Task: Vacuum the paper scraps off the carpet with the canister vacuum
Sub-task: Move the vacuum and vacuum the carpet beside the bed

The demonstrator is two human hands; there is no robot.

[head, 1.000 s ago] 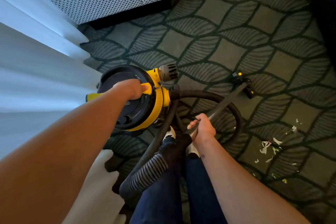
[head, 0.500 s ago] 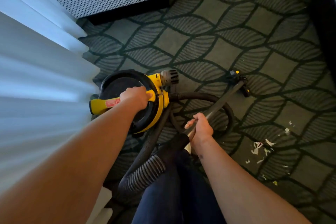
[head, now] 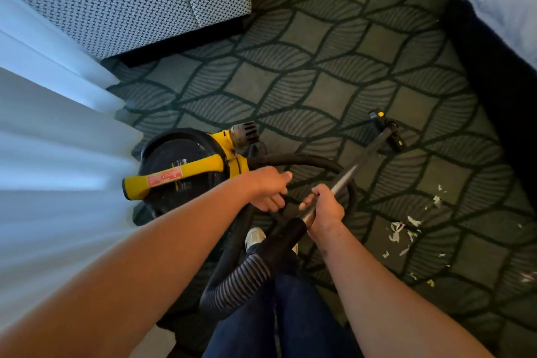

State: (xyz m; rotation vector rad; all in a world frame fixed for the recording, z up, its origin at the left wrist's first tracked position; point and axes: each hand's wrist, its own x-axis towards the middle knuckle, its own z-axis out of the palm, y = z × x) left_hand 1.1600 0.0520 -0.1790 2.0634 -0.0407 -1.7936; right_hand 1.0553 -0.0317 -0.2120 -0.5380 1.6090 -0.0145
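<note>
Though half-hidden, wand [head: 346, 177] in right hand [head: 326, 210]

Both bare forearms reach forward and down. Left hand [head: 268, 189]: fingers loosely curled, gripping nothing visible. Right hand [head: 324, 209]: fist wrapped round the metal wand [head: 347, 176]. Hands near each other, not touching.

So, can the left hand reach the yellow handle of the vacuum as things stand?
Probably yes. The left hand hangs close beside the yellow handle, seems to hold nothing, and nothing stands between them. The black hose passes below the hand.
</note>
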